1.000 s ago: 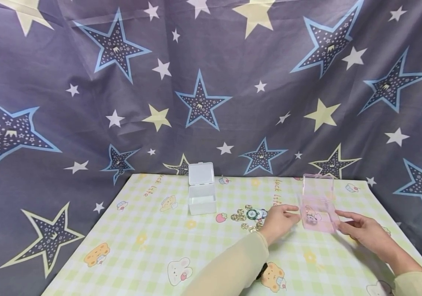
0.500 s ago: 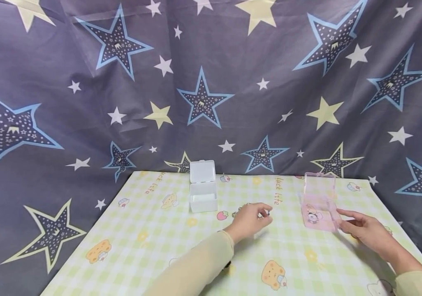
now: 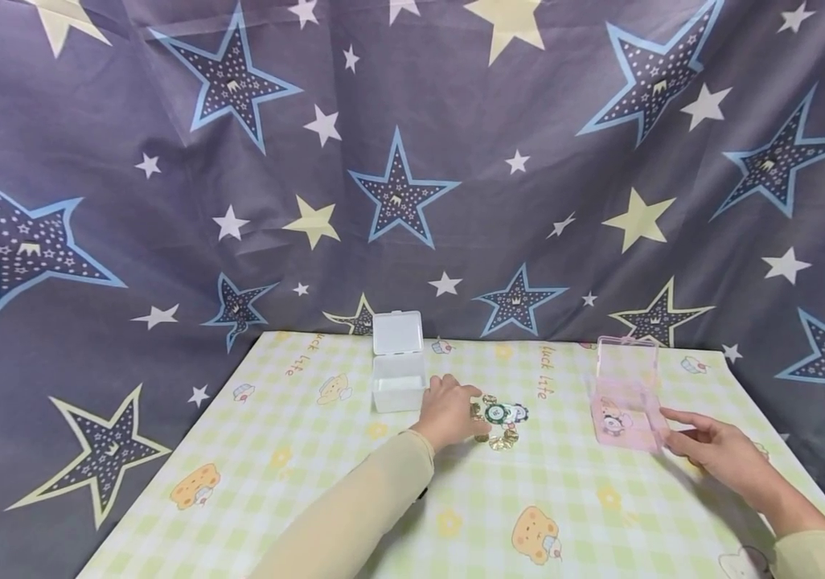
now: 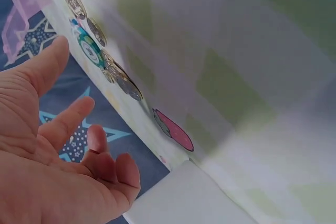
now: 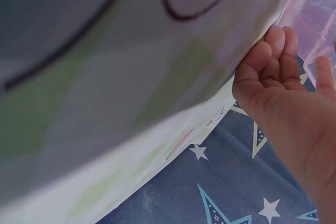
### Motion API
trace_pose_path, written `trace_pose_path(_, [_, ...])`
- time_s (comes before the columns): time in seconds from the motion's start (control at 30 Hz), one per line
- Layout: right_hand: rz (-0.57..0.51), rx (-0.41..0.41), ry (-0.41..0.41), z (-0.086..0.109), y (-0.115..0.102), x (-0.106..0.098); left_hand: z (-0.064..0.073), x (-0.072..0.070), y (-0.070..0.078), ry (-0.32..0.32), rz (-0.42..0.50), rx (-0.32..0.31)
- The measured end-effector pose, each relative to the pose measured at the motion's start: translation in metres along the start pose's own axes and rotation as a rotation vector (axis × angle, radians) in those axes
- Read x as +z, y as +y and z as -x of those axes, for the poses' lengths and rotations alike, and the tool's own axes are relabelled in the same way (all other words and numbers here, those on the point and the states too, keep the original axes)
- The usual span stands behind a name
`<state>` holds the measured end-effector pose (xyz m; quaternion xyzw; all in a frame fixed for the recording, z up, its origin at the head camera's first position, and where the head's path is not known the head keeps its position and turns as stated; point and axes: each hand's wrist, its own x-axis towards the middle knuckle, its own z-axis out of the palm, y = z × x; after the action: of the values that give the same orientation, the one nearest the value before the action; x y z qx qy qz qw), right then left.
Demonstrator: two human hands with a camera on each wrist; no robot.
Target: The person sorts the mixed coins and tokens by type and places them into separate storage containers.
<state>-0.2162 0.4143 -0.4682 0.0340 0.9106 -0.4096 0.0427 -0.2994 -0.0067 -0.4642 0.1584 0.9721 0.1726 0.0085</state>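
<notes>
My left hand (image 3: 450, 412) is just right of an open white lidded box (image 3: 400, 396), with its thumb and forefinger spread beside several gold coins (image 3: 502, 441). In the left wrist view, its fingers (image 4: 100, 137) hold nothing, and the coins lie apart from them. A green-and-white poker chip (image 3: 497, 413) lies among the coins. My right hand (image 3: 720, 458) touches the right side of an open clear pink box (image 3: 625, 438) with forefinger and thumb. Through its wall a greyish round patch shows; I cannot tell whether it is a thing inside or the cloth's print.
A green-checked cloth (image 3: 326, 507) with cartoon prints covers the table. Behind the table hangs a dark star-patterned curtain (image 3: 355, 121). The white box stands at the back middle, the pink one at the right, both with lids raised.
My left hand has moved left from beside the pink box, passing over the coins to the white box. My right hand has kept its place at the pink box. The view has shifted slightly.
</notes>
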Motion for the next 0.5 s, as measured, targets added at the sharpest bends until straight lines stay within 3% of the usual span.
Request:
trace_pose_path(0.33, [-0.008, -0.003, 0.002, 0.000, 0.001, 0.001, -0.014, 0.005, 0.013, -0.028, 0.002, 0.000])
trace_pose_path(0.5, [-0.014, 0.009, -0.003, -0.001, 0.002, 0.000, -0.018, 0.016, 0.012, -0.006, -0.005, 0.017])
